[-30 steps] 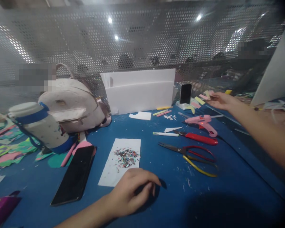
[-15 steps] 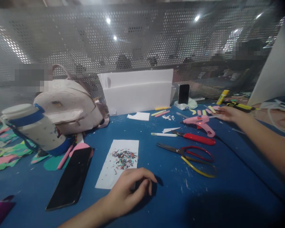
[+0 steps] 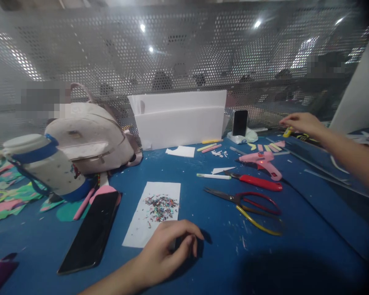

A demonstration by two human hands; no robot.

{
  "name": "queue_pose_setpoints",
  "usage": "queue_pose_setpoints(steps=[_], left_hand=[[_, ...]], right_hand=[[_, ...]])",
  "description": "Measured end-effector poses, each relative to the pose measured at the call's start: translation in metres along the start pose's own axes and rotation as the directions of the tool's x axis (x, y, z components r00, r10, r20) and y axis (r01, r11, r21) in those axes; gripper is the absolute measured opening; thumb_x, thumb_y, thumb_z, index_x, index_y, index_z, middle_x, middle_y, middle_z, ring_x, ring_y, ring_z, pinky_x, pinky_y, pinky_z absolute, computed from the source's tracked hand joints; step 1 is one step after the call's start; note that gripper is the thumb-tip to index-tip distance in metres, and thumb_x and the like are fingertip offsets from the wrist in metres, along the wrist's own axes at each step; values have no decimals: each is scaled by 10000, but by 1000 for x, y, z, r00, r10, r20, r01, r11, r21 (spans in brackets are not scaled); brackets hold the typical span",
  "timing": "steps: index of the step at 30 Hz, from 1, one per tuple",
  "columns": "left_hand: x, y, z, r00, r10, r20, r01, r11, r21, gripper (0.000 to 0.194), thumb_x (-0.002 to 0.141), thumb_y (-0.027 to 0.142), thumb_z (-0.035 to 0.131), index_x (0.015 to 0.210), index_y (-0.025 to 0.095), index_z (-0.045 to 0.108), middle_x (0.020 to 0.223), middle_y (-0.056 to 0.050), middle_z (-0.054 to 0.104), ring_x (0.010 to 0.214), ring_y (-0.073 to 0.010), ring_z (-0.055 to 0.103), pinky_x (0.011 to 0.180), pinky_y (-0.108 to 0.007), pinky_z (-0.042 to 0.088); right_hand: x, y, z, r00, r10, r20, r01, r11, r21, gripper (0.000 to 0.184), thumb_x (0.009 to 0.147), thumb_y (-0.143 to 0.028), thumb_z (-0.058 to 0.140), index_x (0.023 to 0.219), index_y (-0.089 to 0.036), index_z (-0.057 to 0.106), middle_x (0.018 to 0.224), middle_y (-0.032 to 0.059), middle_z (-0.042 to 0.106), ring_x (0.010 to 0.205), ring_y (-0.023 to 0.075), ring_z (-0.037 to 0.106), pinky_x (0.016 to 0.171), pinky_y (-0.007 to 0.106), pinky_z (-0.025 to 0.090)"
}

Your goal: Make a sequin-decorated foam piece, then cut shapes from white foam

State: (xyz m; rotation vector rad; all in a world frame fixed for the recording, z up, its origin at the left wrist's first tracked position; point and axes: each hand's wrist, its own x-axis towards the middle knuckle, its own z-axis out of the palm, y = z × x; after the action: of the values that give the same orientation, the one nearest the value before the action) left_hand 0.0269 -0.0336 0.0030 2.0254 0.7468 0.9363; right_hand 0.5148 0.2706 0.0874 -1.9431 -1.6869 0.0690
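My left hand (image 3: 175, 250) rests on the blue table with loosely bent fingers apart and nothing in them. It lies at the lower right edge of a white sheet of paper (image 3: 135, 229) bearing a heap of small colourful flakes (image 3: 161, 207). My right hand (image 3: 306, 123) is raised at the far right with fingertips drawn together; anything between them is too small to make out. It partly covers a yellow glue stick (image 3: 287, 132). Below it lie a pink hot glue gun (image 3: 263, 159) with a lit red light, a red-handled tool (image 3: 261, 182) and scissors (image 3: 233, 198).
A black phone (image 3: 90, 233), a bottle (image 3: 46, 164) and a pale backpack (image 3: 86, 131) stand or lie at the left. White boards (image 3: 181, 127) lean at the back, beside an upright phone (image 3: 240, 123). The glue gun's black cord (image 3: 320, 217) crosses the right side.
My right hand has lifted up and moved to the right, away from the small foam strips behind the glue gun. My left hand has stayed in place.
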Motion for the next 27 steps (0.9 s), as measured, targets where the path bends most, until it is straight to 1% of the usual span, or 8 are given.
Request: queue_pose_setpoints(steps=[3, 5, 8, 11, 15, 18, 23, 27], left_hand=[[2, 1, 0, 1000, 18, 2, -18, 999, 41, 201, 939, 128, 410, 1020, 167, 589, 704, -26, 648, 645, -118, 600, 661, -245, 468], [2, 2, 0, 999, 37, 3, -37, 997, 68, 207, 931, 120, 409, 1022, 168, 588, 703, -28, 652, 647, -122, 604, 670, -253, 471], [3, 2, 0, 998, 67, 3, -67, 992, 103, 215, 919, 113, 407, 1013, 174, 590, 708, -32, 662, 651, -127, 608, 670, -257, 473], [4, 3, 0, 998, 66, 1, -65, 990, 124, 216, 915, 115, 406, 1003, 179, 593, 702, -29, 670, 650, -128, 613, 666, -254, 476], [5, 3, -2, 998, 64, 3, -64, 991, 120, 219, 908, 118, 410, 990, 163, 608, 679, -36, 672, 633, -128, 625, 653, -245, 486], [8, 1, -1, 993, 115, 4, -114, 987, 109, 221, 892, 110, 412, 961, 141, 619, 645, -47, 675, 603, -129, 633, 625, -231, 492], [10, -5, 1, 981, 191, -15, -188, 975, 114, 242, 864, 69, 416, 948, 140, 631, 613, -49, 688, 591, -134, 656, 619, -226, 502], [11, -11, 1, 979, 201, -15, -199, 975, 104, 251, 863, 81, 419, 963, 159, 635, 622, -44, 695, 601, -141, 672, 609, -234, 511]], right_hand=[[32, -57, -18, 975, -66, 213, 56, 997, 52, 92, 897, -181, 596, 921, -137, 673, 934, 56, 688, 794, 117, 601, 758, 251, 488], [50, -97, -19, 940, -108, 323, 81, 992, 96, 121, 895, -117, 586, 971, -149, 674, 962, 32, 687, 822, 94, 598, 776, 237, 473], [68, -146, -3, 897, -96, 432, 52, 992, 111, 171, 926, -167, 564, 1082, -124, 616, 987, 44, 662, 832, 113, 621, 772, 291, 511], [78, -174, 27, 882, -22, 470, -8, 998, 62, 284, 937, -287, 551, 1171, -125, 549, 1137, 87, 589, 952, 180, 611, 807, 380, 530], [84, -185, 61, 895, 25, 446, 11, 997, -79, 313, 941, -292, 544, 1210, -134, 526, 1192, 100, 562, 1003, 195, 591, 844, 406, 512], [88, -184, 75, 920, 21, 391, 60, 979, -193, 294, 942, -308, 537, 1191, -153, 545, 1193, 92, 565, 1005, 196, 591, 853, 401, 514], [90, -181, 86, 966, -19, 258, 107, 938, -331, 311, 933, -321, 549, 1196, -155, 544, 1207, 92, 557, 1032, 211, 584, 869, 419, 506], [92, -180, 85, 978, -61, 200, 131, 925, -356, 305, 933, -324, 548, 1190, -159, 549, 1210, 92, 558, 1040, 212, 580, 880, 422, 500]])
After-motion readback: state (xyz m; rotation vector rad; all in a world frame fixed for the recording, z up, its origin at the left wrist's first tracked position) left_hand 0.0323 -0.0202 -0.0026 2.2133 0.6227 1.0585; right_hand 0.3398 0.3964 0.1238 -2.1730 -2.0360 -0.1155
